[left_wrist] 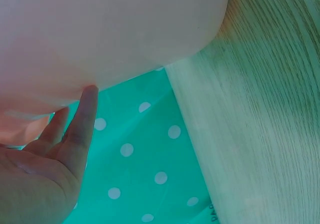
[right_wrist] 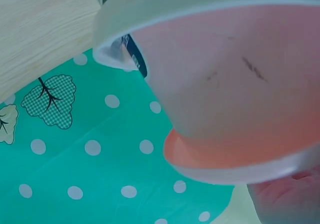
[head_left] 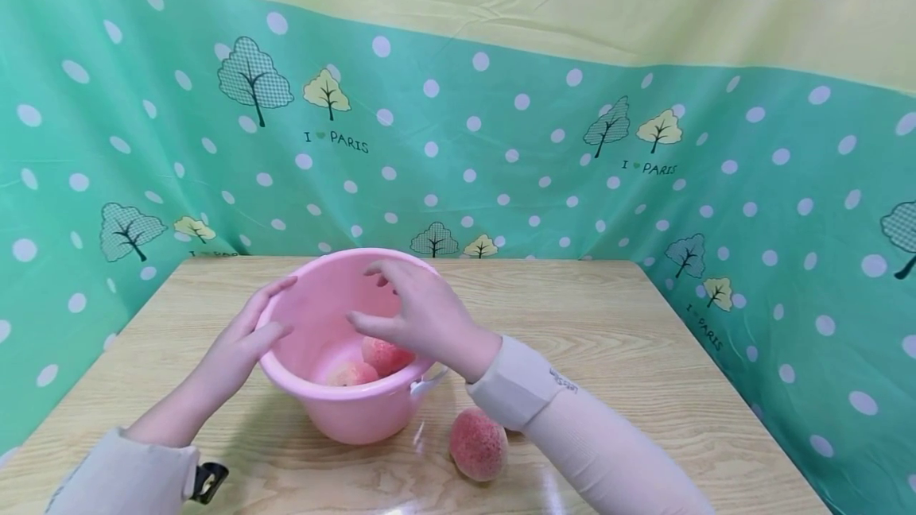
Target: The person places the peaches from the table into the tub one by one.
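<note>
On the wooden worktop [head_left: 608,340], backed by a green polka-dot cloth [head_left: 501,141], stood a pink bucket [head_left: 343,412] near the front-left. Its left rim was touched by the left hand [head_left: 243,344], fingers straight and spread against the wall. Over the opening hovered the right hand [head_left: 418,312], fingers loosely spread, pinching nothing. Two peaches [head_left: 382,356] lay inside; a third peach [head_left: 478,445] rested just beside the bucket's base, by the right sleeve [head_left: 572,427]
</note>
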Motion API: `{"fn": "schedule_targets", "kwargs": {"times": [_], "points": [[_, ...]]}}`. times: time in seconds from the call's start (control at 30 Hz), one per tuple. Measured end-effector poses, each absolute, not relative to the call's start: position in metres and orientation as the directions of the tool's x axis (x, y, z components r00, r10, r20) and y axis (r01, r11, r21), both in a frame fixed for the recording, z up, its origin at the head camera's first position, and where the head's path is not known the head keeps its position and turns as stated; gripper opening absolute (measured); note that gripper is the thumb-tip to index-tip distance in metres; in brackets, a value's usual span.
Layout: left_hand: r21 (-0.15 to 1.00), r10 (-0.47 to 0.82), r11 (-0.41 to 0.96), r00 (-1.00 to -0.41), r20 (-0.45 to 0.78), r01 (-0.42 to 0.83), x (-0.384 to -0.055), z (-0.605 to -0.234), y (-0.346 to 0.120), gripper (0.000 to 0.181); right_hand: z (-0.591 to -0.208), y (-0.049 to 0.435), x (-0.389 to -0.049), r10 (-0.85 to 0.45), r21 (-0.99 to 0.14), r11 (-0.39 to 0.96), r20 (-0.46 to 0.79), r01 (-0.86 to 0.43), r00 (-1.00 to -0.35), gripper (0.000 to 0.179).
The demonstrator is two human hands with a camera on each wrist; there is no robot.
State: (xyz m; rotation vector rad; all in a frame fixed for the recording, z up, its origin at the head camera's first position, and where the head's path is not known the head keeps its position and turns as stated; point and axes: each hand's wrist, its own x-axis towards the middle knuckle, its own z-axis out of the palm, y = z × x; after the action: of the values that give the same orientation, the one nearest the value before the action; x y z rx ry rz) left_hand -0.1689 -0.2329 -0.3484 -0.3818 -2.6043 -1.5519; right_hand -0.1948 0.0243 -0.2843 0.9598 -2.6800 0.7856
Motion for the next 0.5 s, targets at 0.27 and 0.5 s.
{"fn": "schedule_targets", "kwargs": {"times": [0.27, 0.5], "points": [[0.852, 0.17, 0.455, -0.964, 0.203, 0.26, -0.169, -0.349, -0.233, 0.059, -0.282, 0.036, -0.192, -0.505, -0.472, 0.644, 0.328, -0.602, -0.798, 0.051], [0.857, 0.173, 0.451, -0.967, 0.189, 0.248, -0.168, -0.348, -0.232, 0.059, -0.281, 0.045, -0.19, -0.493, -0.497, 0.63, 0.338, -0.597, -0.802, 0.052]]}}
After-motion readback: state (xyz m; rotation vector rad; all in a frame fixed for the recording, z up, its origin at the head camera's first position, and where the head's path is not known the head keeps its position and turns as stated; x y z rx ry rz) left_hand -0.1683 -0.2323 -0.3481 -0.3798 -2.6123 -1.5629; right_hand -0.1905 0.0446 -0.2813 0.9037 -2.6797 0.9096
